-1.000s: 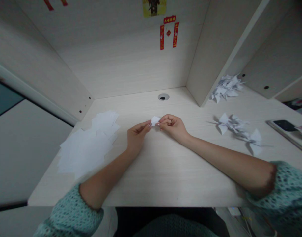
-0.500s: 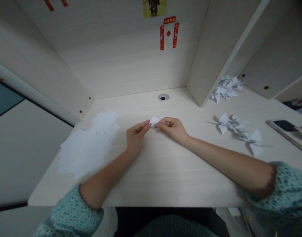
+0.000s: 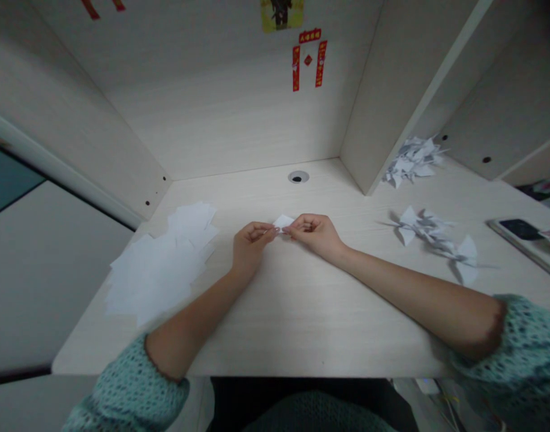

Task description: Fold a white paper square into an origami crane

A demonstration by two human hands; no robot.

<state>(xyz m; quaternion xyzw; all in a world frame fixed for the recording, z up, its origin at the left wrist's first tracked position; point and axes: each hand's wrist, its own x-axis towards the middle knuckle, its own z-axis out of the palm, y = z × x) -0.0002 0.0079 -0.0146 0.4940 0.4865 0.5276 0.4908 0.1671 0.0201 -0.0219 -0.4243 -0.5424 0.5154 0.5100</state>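
A small folded piece of white paper (image 3: 283,221) is pinched between my two hands, over the middle of the desk. My left hand (image 3: 251,241) grips its left side with thumb and forefinger. On the right side, my right hand (image 3: 315,232) holds it in a similar pinch, its other fingers curled in. The fingertips hide the paper's lower edge. To the left lies a spread pile of white paper squares (image 3: 155,270). Several folded paper cranes (image 3: 432,234) rest on the desk to the right of my right hand.
More folded white paper shapes (image 3: 414,161) are heaped behind the upright divider (image 3: 369,120). A phone (image 3: 522,237) lies at the far right. A round cable hole (image 3: 298,177) sits near the back wall, which bears red stickers (image 3: 309,60).
My left hand has shifted slightly right, bringing its fingertips closer to those of my right hand on the paper. My right hand has hardly moved.
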